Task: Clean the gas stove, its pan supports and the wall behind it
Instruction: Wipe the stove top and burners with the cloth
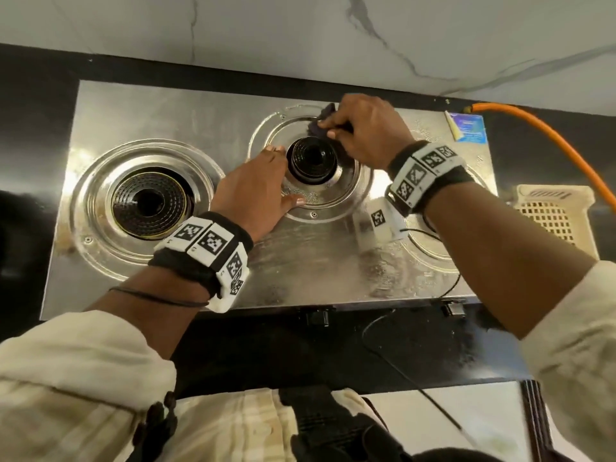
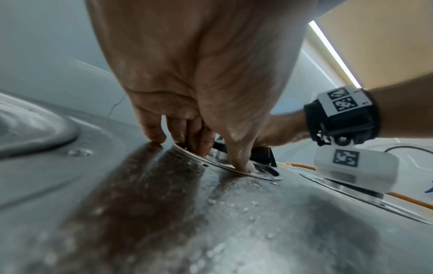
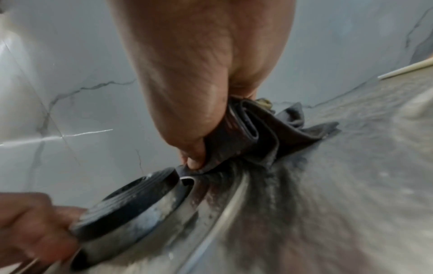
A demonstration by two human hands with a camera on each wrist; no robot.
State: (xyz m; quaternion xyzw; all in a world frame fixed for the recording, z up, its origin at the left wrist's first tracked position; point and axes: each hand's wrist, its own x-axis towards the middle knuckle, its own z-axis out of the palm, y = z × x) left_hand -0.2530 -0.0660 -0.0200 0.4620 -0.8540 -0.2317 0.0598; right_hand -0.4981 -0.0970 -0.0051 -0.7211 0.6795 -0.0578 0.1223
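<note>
A steel gas stove lies on a black counter, wet and streaked, with no pan supports on it. My right hand grips a dark crumpled cloth and presses it into the drip ring just behind the middle black burner. My left hand rests with straight fingers on the ring's left side, fingertips on the metal beside the burner. The left burner sits uncovered. White marble wall rises behind the stove.
An orange gas hose runs off the stove's back right corner. A cream plastic basket stands to the right on the counter. A blue sticker marks the stove's right rear. Thin black cable trails over the counter's front edge.
</note>
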